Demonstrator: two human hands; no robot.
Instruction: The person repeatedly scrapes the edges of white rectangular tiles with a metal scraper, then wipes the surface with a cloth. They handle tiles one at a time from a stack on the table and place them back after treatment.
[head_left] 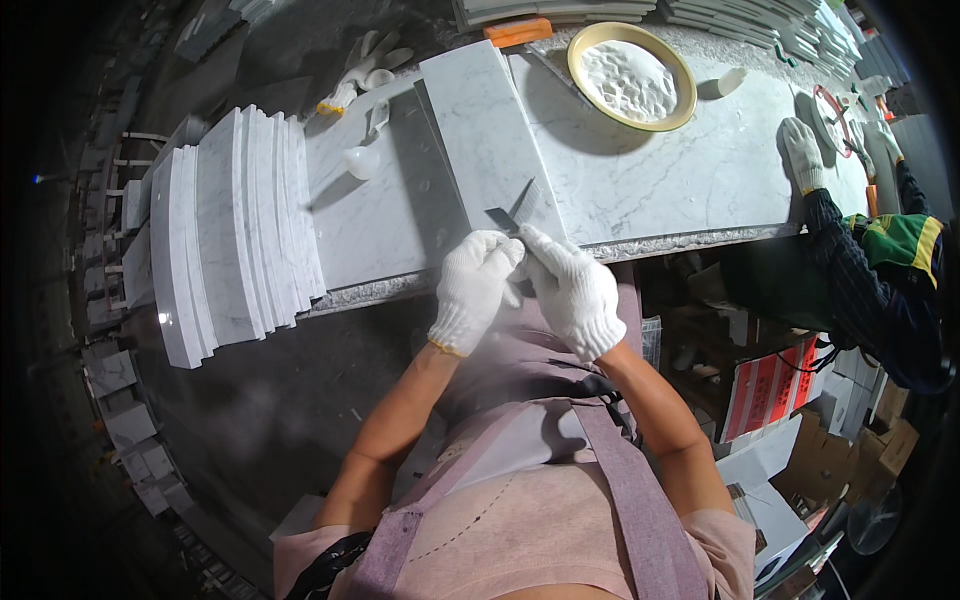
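Note:
Both my hands wear white knit gloves and meet just in front of the bench's near edge. My left hand [473, 285] is closed, and my right hand [574, 290] is closed beside it, fingertips almost touching. Two thin flat metal blades stick out past the fingers and cross: a dark scraper blade [501, 218] slanting left and a lighter scraper blade [526, 200] slanting up to the right. Their handles are hidden in the gloves. Just beyond lies a long white marble slab [485, 130], stacked on another piece.
A yellow-rimmed bowl of white paste [683, 95] stands on the marble-topped bench [640, 200]. Stacked marble pieces [235, 220] stand at left. A loose glove [362, 75], an orange tool [517, 32] and a small white cup [361, 162] lie around. A co-worker's gloved hand [803, 155] rests at right.

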